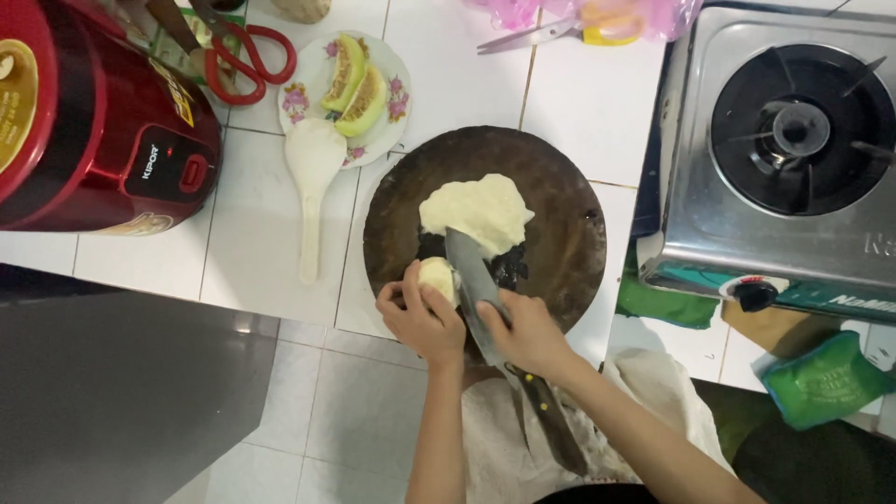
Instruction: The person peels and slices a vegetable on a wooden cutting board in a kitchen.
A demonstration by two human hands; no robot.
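Both hands meet at the near edge of a round, dark wooden chopping board (560, 233) that sits on a white tiled counter (243, 252). Going from largest to smallest: to my left stands a red rice cooker (84, 112), and to my right a steel gas stove (784, 159), its burner unlit. Between them, beyond the board, a flowered plate (303, 98) holds two melon slices (355, 86), set back out of the blade's way. A white rice paddle (313, 177) lies beside the plate, and red-handled scissors (245, 61) rest further back.

On the board lies a heap of pale, creamy fruit flesh (476, 213), pushed to the middle so the near edge stays free for cutting. My right hand (527, 331) is closed around a large knife (471, 275) near where blade meets handle, a close grip that seems meant to give control; the blade points away from me, its tip reaching the heap. My left hand (420, 322) is curled around a small pale piece (437, 277), holding it just beside the blade, fingers wrapped over it to keep it steady against the steel.
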